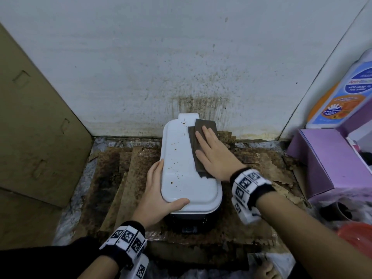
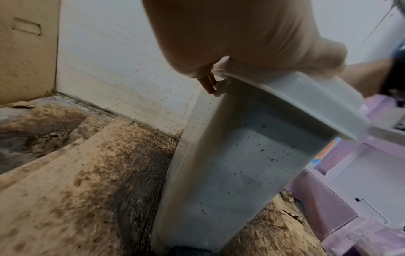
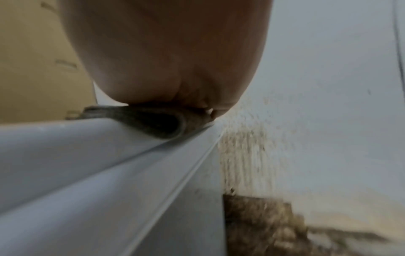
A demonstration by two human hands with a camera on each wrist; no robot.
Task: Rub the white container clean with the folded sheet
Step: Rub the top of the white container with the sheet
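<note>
A white container (image 1: 181, 166) with a brown-speckled lid stands on stained cardboard by the wall. My left hand (image 1: 159, 190) grips its near left corner, thumb over the lid's front edge and fingers along the left side. In the left wrist view the container's speckled wall (image 2: 241, 164) runs down below my palm. A folded dark brown sheet (image 1: 198, 135) lies on the lid's far right part. My right hand (image 1: 211, 150) presses flat on it with straight fingers. The right wrist view shows the sheet's fold (image 3: 157, 121) squeezed between my palm and the lid (image 3: 87, 155).
A stained white wall (image 1: 181, 67) rises right behind the container. A cardboard panel (image 1: 36, 127) leans at the left. A purple box (image 1: 322, 158) and a detergent bottle (image 1: 342, 93) stand at the right. Torn, dirty cardboard (image 1: 120, 168) covers the floor.
</note>
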